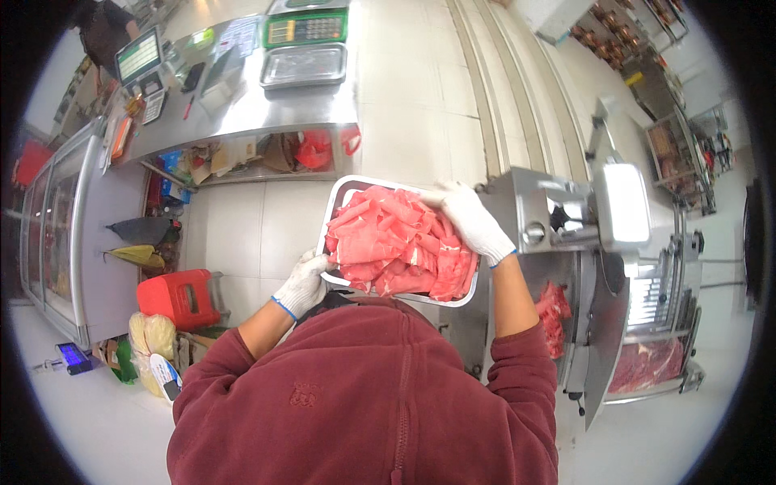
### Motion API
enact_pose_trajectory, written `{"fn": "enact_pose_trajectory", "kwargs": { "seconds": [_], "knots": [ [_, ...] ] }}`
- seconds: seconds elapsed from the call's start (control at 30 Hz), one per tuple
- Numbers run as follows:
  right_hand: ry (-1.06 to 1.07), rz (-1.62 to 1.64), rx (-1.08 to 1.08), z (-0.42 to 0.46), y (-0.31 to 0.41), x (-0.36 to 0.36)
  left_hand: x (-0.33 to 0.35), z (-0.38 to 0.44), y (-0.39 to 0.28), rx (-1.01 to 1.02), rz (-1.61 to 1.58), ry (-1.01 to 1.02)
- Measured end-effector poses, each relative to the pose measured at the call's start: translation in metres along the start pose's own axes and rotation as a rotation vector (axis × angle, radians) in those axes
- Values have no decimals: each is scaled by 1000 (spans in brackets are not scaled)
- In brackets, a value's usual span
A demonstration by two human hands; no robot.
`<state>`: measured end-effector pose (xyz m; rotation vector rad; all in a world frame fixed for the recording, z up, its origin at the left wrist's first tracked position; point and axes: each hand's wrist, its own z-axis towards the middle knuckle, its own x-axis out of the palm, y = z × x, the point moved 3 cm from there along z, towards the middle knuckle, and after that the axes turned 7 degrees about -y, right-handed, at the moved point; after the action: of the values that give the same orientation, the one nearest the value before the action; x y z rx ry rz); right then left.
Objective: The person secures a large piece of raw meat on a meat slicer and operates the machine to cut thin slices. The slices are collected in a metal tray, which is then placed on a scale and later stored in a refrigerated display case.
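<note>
Both my hands wear white knit gloves and hold a white-rimmed tray (456,299) in front of my body. Thin slices of raw red meat (394,242) are heaped in it, some rolled or folded. My left hand (303,282) grips the tray's lower left corner. At the upper right edge, my right hand (470,218) lies along the rim, its fingertips close to the meat; its thumb is hidden. To the right stands a metal meat slicer (612,339) with a block of meat (647,364) in its carriage, and more sliced meat (551,318) lies beside it.
A steel counter (291,112) at the upper left carries a weighing scale (303,63), a phone and a monitor. A person (103,36) is behind it. At the left are a glass-front display case (57,224) and a red plastic container (179,300). Floor channels (515,91) run ahead.
</note>
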<state>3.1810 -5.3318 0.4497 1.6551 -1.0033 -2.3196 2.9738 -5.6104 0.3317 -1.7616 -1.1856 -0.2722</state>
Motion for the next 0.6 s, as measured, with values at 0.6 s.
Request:
{"fn": "enact_pose_trajectory", "kwargs": {
  "seconds": [0.6],
  "knots": [
    [-158, 1456, 691, 245, 20, 129, -100, 159, -316, 112, -35, -197]
  ]
}}
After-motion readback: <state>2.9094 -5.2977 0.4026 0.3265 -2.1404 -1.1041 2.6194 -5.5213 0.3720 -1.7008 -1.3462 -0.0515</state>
